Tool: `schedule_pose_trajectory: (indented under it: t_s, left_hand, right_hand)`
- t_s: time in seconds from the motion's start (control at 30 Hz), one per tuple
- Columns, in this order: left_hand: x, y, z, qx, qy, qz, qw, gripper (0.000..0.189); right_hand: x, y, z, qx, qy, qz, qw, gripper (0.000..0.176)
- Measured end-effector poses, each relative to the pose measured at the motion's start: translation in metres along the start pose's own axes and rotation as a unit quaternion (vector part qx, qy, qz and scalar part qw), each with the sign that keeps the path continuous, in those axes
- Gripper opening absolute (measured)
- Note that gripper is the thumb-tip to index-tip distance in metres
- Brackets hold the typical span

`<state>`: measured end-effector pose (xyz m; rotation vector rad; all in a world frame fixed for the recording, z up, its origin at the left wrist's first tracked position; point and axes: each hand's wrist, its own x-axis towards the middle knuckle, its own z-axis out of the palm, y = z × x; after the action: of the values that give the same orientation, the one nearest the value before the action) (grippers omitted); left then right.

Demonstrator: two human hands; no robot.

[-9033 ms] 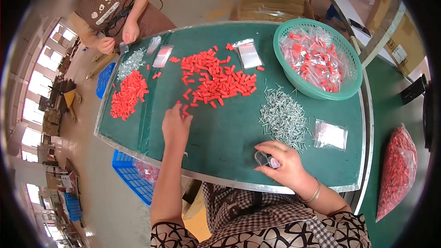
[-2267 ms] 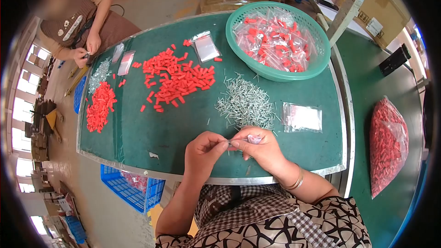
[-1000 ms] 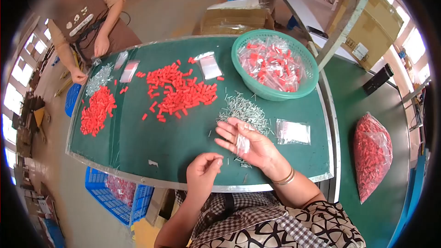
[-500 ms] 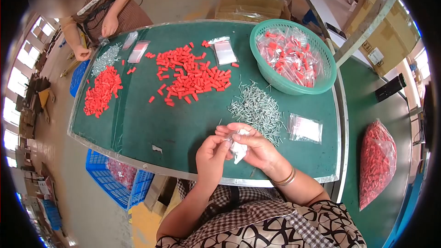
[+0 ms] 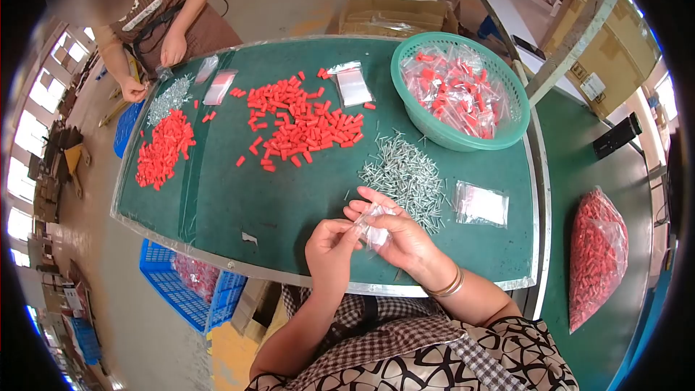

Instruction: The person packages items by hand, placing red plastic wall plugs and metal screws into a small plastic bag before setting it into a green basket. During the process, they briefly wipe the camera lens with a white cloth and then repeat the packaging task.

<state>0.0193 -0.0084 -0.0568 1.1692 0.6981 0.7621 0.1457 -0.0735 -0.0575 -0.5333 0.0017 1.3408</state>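
Near the table's front edge, a small clear plastic bag (image 5: 374, 230) is between my two hands. My left hand (image 5: 329, 250) is closed, pinching the bag's left edge between thumb and fingers. With its thumb over the bag, my right hand (image 5: 410, 242) grips the other side, its fingertips stretched out. Just beyond my right hand lies a heap of silver screws (image 5: 405, 174). Red plastic plugs (image 5: 304, 123) form a loose pile farther back. To the right of the screws is a stack of flat clear bags (image 5: 481, 203). Whether anything is inside the held bag I cannot make out.
A green basket (image 5: 405, 105) of filled bags stands at the back right. Another stack of bags (image 5: 353, 85) lies behind the plugs. Across the table, a co-worker's hands (image 5: 172, 49) are beside smaller piles. A blue crate (image 5: 210, 315) sits below the table edge.
The bag between my hands looks flatter and more spread out than before. My hands have barely shifted. The co-worker's hands have moved slightly.
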Motion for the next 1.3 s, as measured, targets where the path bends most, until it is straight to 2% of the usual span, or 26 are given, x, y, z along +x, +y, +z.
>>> schedule_pose_trajectory:
  t_s: [0.13,0.3,0.43,0.47,0.57,0.6,0.63,0.67,0.7,0.73,0.83,0.87,0.93,0.97,1.03,1.07,1.17,1.27,1.3]
  left_hand:
    - [0.004,-0.001,-0.004,-0.166,-0.021,-0.070,0.983,0.002]
    - [0.007,0.011,-0.012,-0.189,0.000,-0.051,0.981,0.004]
    - [0.006,0.023,-0.021,-0.195,0.020,-0.043,0.980,0.004]
    - [0.005,0.024,-0.022,-0.198,0.023,-0.039,0.979,0.004]
    - [0.005,0.026,-0.021,-0.210,0.031,-0.030,0.977,0.005]
    - [0.004,0.025,-0.021,-0.213,0.033,-0.028,0.976,0.006]
    - [0.004,0.025,-0.020,-0.217,0.036,-0.027,0.975,0.006]
    - [0.003,0.025,-0.020,-0.230,0.038,-0.032,0.972,0.006]
    - [0.002,0.025,-0.019,-0.242,0.040,-0.036,0.969,0.006]
    - [0.001,0.025,-0.019,-0.255,0.043,-0.040,0.965,0.006]
    - [-0.002,0.024,-0.016,-0.281,0.023,-0.066,0.957,0.006]
    - [-0.004,0.023,-0.017,-0.273,0.020,-0.074,0.959,0.008]
    - [-0.006,0.019,-0.017,-0.259,0.014,-0.089,0.962,0.016]
    - [-0.007,0.022,-0.015,-0.180,0.011,-0.071,0.981,0.019]
    - [-0.007,0.030,-0.008,-0.017,0.007,-0.033,0.999,0.025]
    - [-0.005,0.031,-0.009,-0.008,-0.007,-0.049,0.999,0.025]
    - [-0.001,0.030,-0.015,0.012,-0.024,-0.076,0.997,0.020]
    - [-0.001,0.028,-0.016,0.020,-0.003,-0.071,0.997,0.011]
    - [-0.002,0.028,-0.016,0.020,-0.003,-0.072,0.997,0.009]
  right_hand:
    - [0.000,-0.005,-0.003,0.030,0.012,-0.009,0.999,0.055]
    - [0.000,-0.015,-0.002,0.051,0.013,-0.040,0.998,0.053]
    - [-0.003,-0.025,0.000,0.060,-0.046,-0.051,0.996,0.040]
    - [-0.006,-0.024,0.009,-0.016,0.064,-0.060,0.996,0.032]
    - [-0.006,-0.021,-0.008,-0.071,-0.049,-0.023,0.996,0.027]
    - [-0.009,-0.019,-0.003,-0.098,-0.021,-0.026,0.995,0.026]
    - [-0.013,-0.017,0.004,-0.246,-0.004,-0.087,0.965,0.027]
    - [-0.016,-0.014,0.014,-0.388,0.012,-0.145,0.910,0.028]
    - [-0.017,-0.011,0.020,-0.519,0.029,-0.200,0.831,0.029]
    - [-0.016,-0.006,0.022,-0.533,0.034,-0.230,0.813,0.035]
    - [-0.010,0.000,0.019,-0.567,0.003,-0.313,0.762,0.027]
    - [-0.007,0.002,0.010,-0.546,-0.011,-0.319,0.774,0.021]
    - [-0.010,0.004,0.008,-0.475,0.027,-0.239,0.847,0.016]
    - [-0.011,0.004,0.008,-0.435,0.045,-0.197,0.877,0.014]
    - [-0.010,0.002,0.008,-0.509,0.043,-0.216,0.832,0.011]
    - [-0.011,0.002,0.009,-0.544,0.041,-0.223,0.808,0.010]
    - [-0.016,0.000,0.018,-0.545,0.053,-0.143,0.825,0.010]
    - [-0.016,-0.003,0.016,-0.548,0.037,-0.120,0.827,0.009]
    - [-0.017,-0.002,0.017,-0.559,0.029,-0.137,0.817,0.010]
